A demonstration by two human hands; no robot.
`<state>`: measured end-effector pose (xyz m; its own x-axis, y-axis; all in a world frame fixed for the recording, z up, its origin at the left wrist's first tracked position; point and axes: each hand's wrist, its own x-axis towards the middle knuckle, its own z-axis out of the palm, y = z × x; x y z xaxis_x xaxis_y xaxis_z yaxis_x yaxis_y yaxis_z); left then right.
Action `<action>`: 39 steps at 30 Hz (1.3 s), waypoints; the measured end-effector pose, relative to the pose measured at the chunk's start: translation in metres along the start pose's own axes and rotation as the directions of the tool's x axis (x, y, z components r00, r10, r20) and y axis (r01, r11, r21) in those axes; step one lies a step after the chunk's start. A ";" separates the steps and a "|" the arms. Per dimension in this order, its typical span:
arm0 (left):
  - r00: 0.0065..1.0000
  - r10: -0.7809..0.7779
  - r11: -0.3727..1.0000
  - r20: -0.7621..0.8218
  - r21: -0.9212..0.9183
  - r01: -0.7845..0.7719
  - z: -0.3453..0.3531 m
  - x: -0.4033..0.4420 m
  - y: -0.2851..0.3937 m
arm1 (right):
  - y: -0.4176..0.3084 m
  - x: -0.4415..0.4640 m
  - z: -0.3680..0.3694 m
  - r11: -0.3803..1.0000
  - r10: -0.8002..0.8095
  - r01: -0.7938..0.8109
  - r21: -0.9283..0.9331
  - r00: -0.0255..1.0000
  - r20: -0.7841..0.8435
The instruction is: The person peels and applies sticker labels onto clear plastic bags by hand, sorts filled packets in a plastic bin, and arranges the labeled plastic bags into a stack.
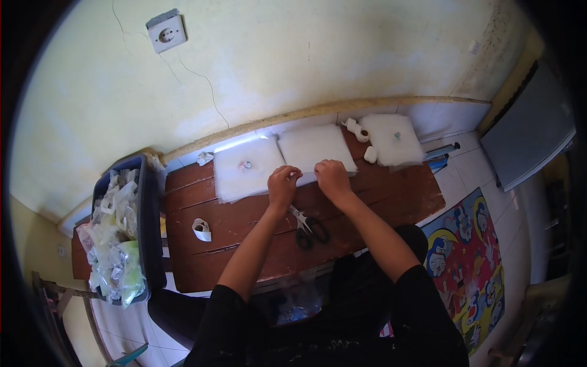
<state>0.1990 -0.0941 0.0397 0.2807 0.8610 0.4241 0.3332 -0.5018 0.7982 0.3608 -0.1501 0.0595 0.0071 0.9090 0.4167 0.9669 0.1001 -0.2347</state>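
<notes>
Left hand (283, 185) and right hand (332, 177) are loosely curled, anything held cannot be told; the middle square, translucent white plastic stack (315, 147) is best kept flat

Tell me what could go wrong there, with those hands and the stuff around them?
The scissors lie on the wooden table with their blades pointing toward the left hand, so its wrist might get poked if it pulls back. The loose white roll on the table's left side could roll away if bumped. And the plastic bags heaped in the dark bin might spill if someone knocks it.
</notes>
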 end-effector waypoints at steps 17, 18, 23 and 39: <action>0.992 -0.009 0.994 0.123 0.105 -0.004 0.012 -0.015 -0.017 | 0.009 -0.007 0.006 0.986 0.162 -0.160 -0.054 0.986 0.048; 0.998 0.001 0.994 0.056 0.109 -0.007 0.014 -0.015 -0.014 | 0.011 -0.006 0.006 0.984 0.180 -0.180 -0.009 0.984 0.017; 0.995 -0.099 0.978 -0.026 0.182 0.102 0.015 -0.018 -0.001 | 0.010 0.003 -0.001 0.945 0.288 -0.270 0.184 0.954 -0.084; 0.853 -0.353 0.226 0.385 -0.849 0.477 -0.081 -0.058 -0.008 | -0.097 -0.041 -0.015 0.819 -0.394 0.424 0.386 0.905 -0.160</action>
<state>0.1069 -0.1332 0.0433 0.4680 0.8796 -0.0848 -0.5555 0.3675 0.7459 0.2700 -0.2032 0.0779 -0.3337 0.7189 0.6098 0.6966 0.6238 -0.3542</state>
